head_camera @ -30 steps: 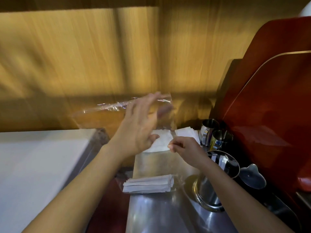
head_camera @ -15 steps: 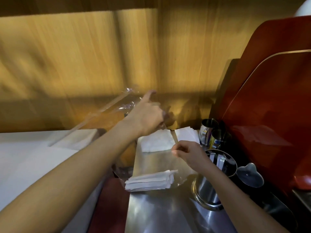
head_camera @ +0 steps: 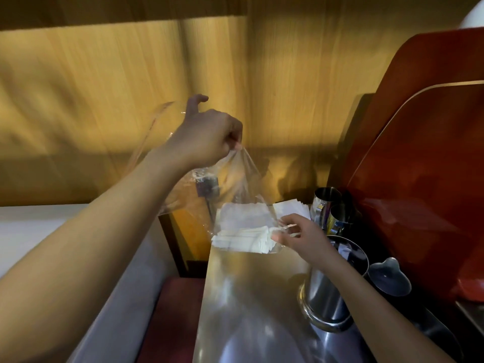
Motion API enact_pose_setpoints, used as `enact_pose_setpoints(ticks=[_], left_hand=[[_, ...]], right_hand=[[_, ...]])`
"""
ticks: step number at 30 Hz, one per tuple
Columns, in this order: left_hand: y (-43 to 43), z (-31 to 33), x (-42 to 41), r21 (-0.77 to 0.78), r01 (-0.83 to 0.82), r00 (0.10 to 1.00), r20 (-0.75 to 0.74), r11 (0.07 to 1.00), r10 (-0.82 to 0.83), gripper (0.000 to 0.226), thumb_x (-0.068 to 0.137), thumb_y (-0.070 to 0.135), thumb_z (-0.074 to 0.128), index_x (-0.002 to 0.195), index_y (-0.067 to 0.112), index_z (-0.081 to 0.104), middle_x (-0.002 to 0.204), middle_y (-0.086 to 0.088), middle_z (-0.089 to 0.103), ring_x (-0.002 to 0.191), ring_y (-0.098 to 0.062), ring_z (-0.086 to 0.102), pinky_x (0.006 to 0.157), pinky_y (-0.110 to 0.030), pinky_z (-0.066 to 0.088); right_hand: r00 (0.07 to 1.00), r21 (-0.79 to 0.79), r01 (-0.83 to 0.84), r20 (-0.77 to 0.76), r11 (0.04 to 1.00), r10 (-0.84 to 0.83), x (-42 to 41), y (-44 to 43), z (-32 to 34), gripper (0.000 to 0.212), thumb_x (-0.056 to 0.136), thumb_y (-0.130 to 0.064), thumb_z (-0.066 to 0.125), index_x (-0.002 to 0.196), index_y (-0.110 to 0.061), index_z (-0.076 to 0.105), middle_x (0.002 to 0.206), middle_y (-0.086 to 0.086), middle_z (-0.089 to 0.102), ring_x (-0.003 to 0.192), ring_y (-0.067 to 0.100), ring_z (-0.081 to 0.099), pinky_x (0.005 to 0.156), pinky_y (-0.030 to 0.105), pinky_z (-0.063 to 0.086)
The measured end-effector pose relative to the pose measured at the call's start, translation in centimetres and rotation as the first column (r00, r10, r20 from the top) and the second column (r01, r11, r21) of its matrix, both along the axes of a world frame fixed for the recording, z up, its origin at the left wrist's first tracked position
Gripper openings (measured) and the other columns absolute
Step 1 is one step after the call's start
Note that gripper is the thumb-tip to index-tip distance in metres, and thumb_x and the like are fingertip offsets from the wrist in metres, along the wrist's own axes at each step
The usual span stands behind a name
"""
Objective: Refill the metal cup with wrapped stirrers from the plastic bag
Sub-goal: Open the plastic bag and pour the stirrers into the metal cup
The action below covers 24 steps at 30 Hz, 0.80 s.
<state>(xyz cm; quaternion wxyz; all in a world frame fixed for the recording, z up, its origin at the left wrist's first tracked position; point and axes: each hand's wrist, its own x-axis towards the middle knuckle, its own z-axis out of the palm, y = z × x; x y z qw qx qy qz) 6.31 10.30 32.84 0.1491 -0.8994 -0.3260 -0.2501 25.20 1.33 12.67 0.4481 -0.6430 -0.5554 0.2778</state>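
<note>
A clear plastic bag (head_camera: 237, 183) hangs above the back of the steel counter (head_camera: 248, 297). My left hand (head_camera: 207, 137) grips its upper end, fingers closed on the film. A bundle of white wrapped stirrers (head_camera: 243, 239) lies crosswise in the bag's lower end, just above the counter. My right hand (head_camera: 298, 234) pinches the bag's lower right corner beside the stirrer ends. A large metal cup (head_camera: 324, 294) stands under my right forearm, with some wrapped items inside. Two small metal cups (head_camera: 323, 203) (head_camera: 340, 218) stand behind it.
White napkin stacks (head_camera: 290, 208) lie on the counter behind the bag. A red machine (head_camera: 419, 179) walls in the right side, with a grey heart-shaped dish (head_camera: 387, 276) at its foot. A white surface (head_camera: 26, 226) lies to the left, and a wooden wall stands behind.
My left hand closed on the bag's top and raised it. The stirrer bundle rose off the counter's near part and moved back, toward my right hand.
</note>
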Motion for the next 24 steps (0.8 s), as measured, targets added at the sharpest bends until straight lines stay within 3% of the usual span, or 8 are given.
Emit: enact_pose_setpoints(ticks=[3, 5, 7, 12, 15, 20, 24], left_hand=[[0.7, 0.6, 0.0, 0.015, -0.013, 1.000, 0.025, 1.000, 0.013, 0.014, 0.085, 0.008, 0.057, 0.079, 0.017, 0.066, 0.069, 0.010, 0.059, 0.074, -0.011, 0.052, 0.108, -0.040, 0.006], [1.3, 0.7, -0.1, -0.006, -0.021, 0.999, 0.045, 1.000, 0.021, 0.011, 0.086, 0.012, 0.059, 0.079, 0.018, 0.066, 0.071, 0.009, 0.061, 0.077, -0.011, 0.051, 0.108, -0.041, 0.006], [1.8, 0.6, 0.0, -0.032, -0.032, 0.997, 0.070, 0.999, 0.035, 0.009, 0.086, 0.017, 0.061, 0.080, 0.018, 0.067, 0.074, 0.006, 0.063, 0.079, -0.012, 0.052, 0.108, -0.041, 0.007], [3.3, 0.0, -0.5, -0.099, -0.070, 0.991, 0.103, 0.993, 0.080, 0.008, 0.084, 0.023, 0.063, 0.076, 0.021, 0.065, 0.077, 0.004, 0.064, 0.081, -0.012, 0.051, 0.106, -0.044, 0.011], [4.0, -1.0, -1.1, -0.173, -0.087, 0.984, 0.138, 0.981, 0.112, 0.008, 0.084, 0.023, 0.064, 0.076, 0.020, 0.066, 0.078, 0.002, 0.065, 0.081, -0.012, 0.050, 0.106, -0.044, 0.013], [3.9, -2.7, -2.0, -0.302, -0.068, 0.988, 0.116, 0.951, 0.107, 0.008, 0.083, 0.026, 0.065, 0.078, 0.020, 0.067, 0.076, 0.000, 0.064, 0.083, -0.018, 0.053, 0.108, -0.038, 0.014], [3.6, -3.7, -3.8, -0.425, -0.075, 0.989, 0.085, 0.902, 0.123, 0.017, 0.082, 0.027, 0.067, 0.066, 0.032, 0.063, 0.075, 0.001, 0.065, 0.092, -0.025, 0.054, 0.100, -0.040, 0.032]], right_hand=[[0.995, 0.030, 0.053, -0.088, 0.998, -0.050, 0.6, -0.3, 0.1, 0.038, 0.072, -0.031, 0.075, 0.105, -0.025, 0.058, 0.097, -0.009, 0.062, 0.084, 0.011, 0.064, 0.066, 0.030, 0.055], [0.978, 0.035, 0.093, -0.190, 0.995, -0.085, 1.1, -0.4, -0.1, 0.036, 0.076, -0.018, 0.073, 0.109, -0.009, 0.061, 0.085, 0.005, 0.070, 0.072, 0.021, 0.070, 0.064, 0.035, 0.058], [0.962, 0.058, 0.136, -0.247, 0.989, -0.117, 1.5, -0.6, -0.2, 0.027, 0.080, -0.008, 0.067, 0.106, -0.002, 0.063, 0.072, 0.008, 0.072, 0.065, 0.023, 0.070, 0.061, 0.033, 0.059], [0.943, 0.167, 0.240, -0.272, 0.956, -0.190, 2.7, -1.4, 0.2, 0.005, 0.082, -0.009, 0.064, 0.081, -0.010, 0.069, 0.060, 0.000, 0.070, 0.057, 0.018, 0.068, 0.051, 0.025, 0.056], [0.941, 0.235, 0.293, -0.244, 0.927, -0.236, 3.4, -1.7, 0.9, 0.018, 0.083, -0.014, 0.065, 0.067, -0.023, 0.067, 0.058, 0.001, 0.067, 0.053, 0.012, 0.064, 0.046, 0.021, 0.049], [0.947, 0.229, 0.293, -0.201, 0.928, -0.249, 3.7, -2.4, 0.9, 0.012, 0.083, -0.016, 0.064, 0.072, -0.015, 0.069, 0.061, -0.002, 0.062, 0.053, 0.002, 0.056, 0.055, 0.032, 0.049], [0.961, 0.253, 0.260, -0.165, 0.932, -0.223, 3.6, -2.6, 1.2, 0.016, 0.084, -0.019, 0.063, 0.069, -0.021, 0.066, 0.064, -0.007, 0.061, 0.062, 0.004, 0.054, 0.064, 0.029, 0.044]])
